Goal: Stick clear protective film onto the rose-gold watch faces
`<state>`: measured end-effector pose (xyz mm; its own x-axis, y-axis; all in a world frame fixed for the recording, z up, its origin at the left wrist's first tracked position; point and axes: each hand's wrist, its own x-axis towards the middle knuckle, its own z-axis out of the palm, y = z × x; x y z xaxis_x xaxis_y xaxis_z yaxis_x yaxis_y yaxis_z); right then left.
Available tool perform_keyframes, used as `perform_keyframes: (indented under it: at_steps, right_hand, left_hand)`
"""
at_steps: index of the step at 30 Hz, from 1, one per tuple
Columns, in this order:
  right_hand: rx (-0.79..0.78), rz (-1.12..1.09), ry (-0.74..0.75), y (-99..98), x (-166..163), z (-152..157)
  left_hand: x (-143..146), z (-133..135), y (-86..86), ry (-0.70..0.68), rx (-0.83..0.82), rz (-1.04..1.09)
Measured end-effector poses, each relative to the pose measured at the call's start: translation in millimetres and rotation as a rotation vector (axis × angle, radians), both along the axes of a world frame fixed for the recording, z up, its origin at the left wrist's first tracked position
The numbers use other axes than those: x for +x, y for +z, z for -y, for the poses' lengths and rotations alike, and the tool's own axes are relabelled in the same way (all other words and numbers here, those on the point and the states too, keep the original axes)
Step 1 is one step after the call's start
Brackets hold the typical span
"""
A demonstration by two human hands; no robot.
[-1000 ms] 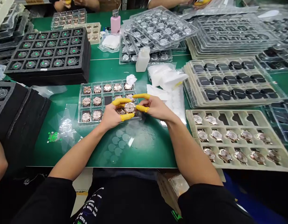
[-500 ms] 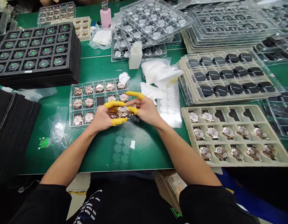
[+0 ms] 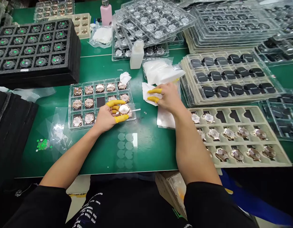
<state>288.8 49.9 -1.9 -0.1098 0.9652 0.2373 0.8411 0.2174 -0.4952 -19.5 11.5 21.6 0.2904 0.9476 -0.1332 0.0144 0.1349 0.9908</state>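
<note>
My left hand [image 3: 108,117], with yellow finger cots, is closed round a rose-gold watch [image 3: 124,109] by its edge, its pale dial up. It is over the near right corner of a clear tray [image 3: 70,117] of similar watches. My right hand [image 3: 165,96] is at a white wipe [image 3: 147,87] on the table; its yellow-covered index finger and thumb are stretched out, slightly apart, over the wipe. The other right fingers are partly hidden. A crumpled white tissue [image 3: 125,78] lies on the tray's far right corner.
Round clear stickers [image 3: 125,145] lie near the front edge. At right are a beige tray [image 3: 277,142] of watches and a tray [image 3: 267,76] of black pieces. Black foam trays [image 3: 74,60] are stacked left. A white bottle [image 3: 137,55] stands behind, by stacked clear trays [image 3: 158,19].
My right hand has left the watch and moved right to the white wipe. The left hand still holds the watch near the same place. The view has shifted slightly.
</note>
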Motion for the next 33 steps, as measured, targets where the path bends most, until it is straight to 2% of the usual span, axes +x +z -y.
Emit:
perform_keyframes:
  at_steps: [3,5,8,11,13,15,17,19,21,25,27,29,33]
  right_hand:
    - [0.03,-0.03,-0.022,-6.4,-4,1]
    - [0.099,-0.126,-0.034,0.3,-7,5]
    - [0.155,-0.333,-0.097,27.0,-10,2]
    - [0.111,-0.407,-0.149,71.1,-13,-18]
    - [-0.017,-0.31,-0.101,105.5,-13,-37]
    - [-0.239,-0.144,-0.077,137.1,-12,-52]
    - [-0.323,0.091,-0.216,160.2,-11,-60]
    - [-0.306,0.257,-0.352,171.7,-11,-59]
    - [-0.281,0.21,-0.348,172.6,-12,-53]
    - [-0.125,-0.195,-0.227,157.5,-14,-56]
    - [0.009,-0.278,-0.207,148.2,-19,-75]
    - [0.095,-0.269,-0.183,139.1,-28,-104]
    - [0.108,-0.155,-0.271,118.7,-52,-157]
  left_hand:
    - [-1,-2,-2.1,-0.012,-0.022,0.008]
    - [-2,-2,-2.5,-0.011,-0.018,0.0]
    - [-2,-3,-2.7,-0.023,-0.027,0.004]
    - [-1,-3,-2.6,-0.053,-0.06,0.022]
    - [-1,-3,-2.5,-0.068,-0.074,0.034]
    - [-1,-2,-2.6,-0.075,-0.081,0.045]
    - [-1,-2,-3.1,-0.077,-0.087,0.047]
    - [-2,-3,-3.8,-0.087,-0.098,0.048]
    - [-1,-3,-4.7,-0.106,-0.106,0.061]
    - [-1,-3,-6.9,-0.13,-0.098,0.082]
    - [-1,-2,-7.6,-0.126,-0.094,0.082]
    - [-1,-1,-7.8,-0.118,-0.088,0.074]
    - [-2,0,-7.1,-0.121,-0.096,0.071]
